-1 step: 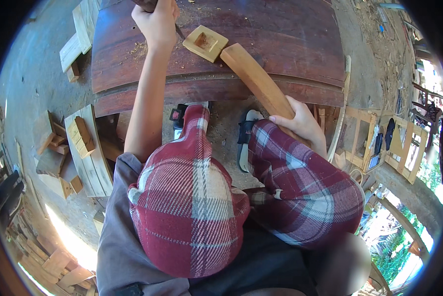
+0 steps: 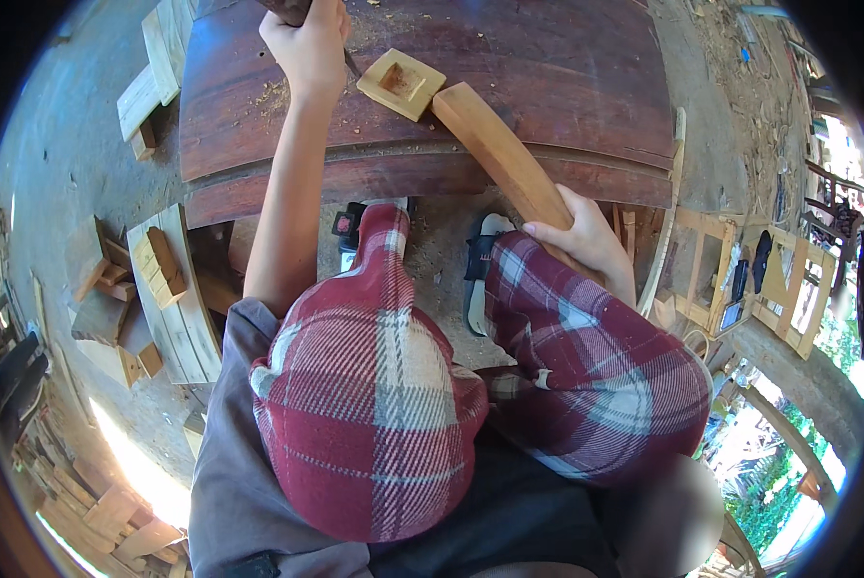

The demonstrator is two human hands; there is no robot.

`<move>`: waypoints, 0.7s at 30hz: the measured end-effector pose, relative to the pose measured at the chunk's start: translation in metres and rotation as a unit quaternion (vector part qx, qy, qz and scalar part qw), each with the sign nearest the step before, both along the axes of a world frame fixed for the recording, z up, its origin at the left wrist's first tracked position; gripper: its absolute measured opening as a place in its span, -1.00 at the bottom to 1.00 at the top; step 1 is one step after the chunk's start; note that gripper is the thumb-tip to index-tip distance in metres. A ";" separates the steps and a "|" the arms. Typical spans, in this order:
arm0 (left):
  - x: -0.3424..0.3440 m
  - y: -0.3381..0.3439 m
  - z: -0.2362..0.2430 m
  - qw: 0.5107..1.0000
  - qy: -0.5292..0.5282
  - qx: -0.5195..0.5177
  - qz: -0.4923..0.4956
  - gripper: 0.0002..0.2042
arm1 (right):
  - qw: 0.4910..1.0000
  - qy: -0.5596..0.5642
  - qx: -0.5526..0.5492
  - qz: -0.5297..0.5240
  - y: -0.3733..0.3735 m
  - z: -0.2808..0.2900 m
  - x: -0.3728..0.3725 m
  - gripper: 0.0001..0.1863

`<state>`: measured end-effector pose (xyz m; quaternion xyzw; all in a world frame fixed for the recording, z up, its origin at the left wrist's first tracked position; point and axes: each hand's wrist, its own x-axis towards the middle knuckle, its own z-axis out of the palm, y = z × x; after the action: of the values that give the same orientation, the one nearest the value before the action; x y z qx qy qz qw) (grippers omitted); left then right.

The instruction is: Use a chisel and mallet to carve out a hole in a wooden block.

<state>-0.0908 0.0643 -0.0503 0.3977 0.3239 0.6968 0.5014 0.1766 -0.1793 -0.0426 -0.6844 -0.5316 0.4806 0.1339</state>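
My left hand (image 2: pixel 309 46) is wrapped round the dark handle (image 2: pixel 286 8) of a chisel, which partly leaves the picture at the top. The thin chisel blade (image 2: pixel 352 65) shows below the fist, beside a small square wooden block (image 2: pixel 415 100) with a hollow cut in its middle. In my right hand (image 2: pixel 586 231) is a thick wooden bar (image 2: pixel 509 162), gripped near its lower part. Its far end lies close to the block's right corner; whether they touch, I cannot tell. The block rests on a reddish-brown wooden table (image 2: pixel 576 87).
Wood shavings (image 2: pixel 274 94) lie on the table by my left wrist. Planks (image 2: pixel 177 328) and a pile of wood offcuts (image 2: pixel 100 323) are on the floor at left. Wooden frames (image 2: pixel 702 250) stand at right. My knees in plaid cloth (image 2: pixel 374 405) are close to the table's edge.
My left hand with the chisel and the wooden bar in my right hand have shifted very slightly to the right. The block stays in place.
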 end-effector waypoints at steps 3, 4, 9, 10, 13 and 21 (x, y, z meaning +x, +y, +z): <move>-0.012 -0.008 -0.001 0.999 0.036 -0.036 0.012 -0.74 | 1.000 0.018 -0.007 0.021 0.012 -0.015 -0.007 -0.25; -0.009 -0.009 0.002 0.998 0.045 -0.043 0.011 -0.72 | 1.000 0.018 -0.008 0.015 0.013 -0.013 -0.005 -0.25; 0.002 -0.012 -0.001 0.995 0.070 -0.065 -0.004 -0.69 | 1.000 -0.005 0.012 -0.006 0.022 -0.004 0.000 -0.26; 0.003 -0.014 -0.001 0.997 0.056 -0.059 -0.004 -0.70 | 1.000 -0.007 0.016 -0.007 0.025 -0.004 0.000 -0.26; 0.008 -0.019 0.004 0.987 0.145 0.004 0.069 -0.73 | 0.999 -0.027 0.027 -0.003 0.028 -0.005 0.006 -0.27; 0.092 -0.053 0.003 0.871 0.449 0.197 -0.041 -0.80 | 0.991 0.022 0.099 -0.092 0.018 0.007 0.034 -0.42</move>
<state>0.0009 0.0114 -0.0473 0.7708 0.3537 0.4715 0.2418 0.2107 -0.1611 -0.0361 -0.7030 -0.5081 0.4267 0.2563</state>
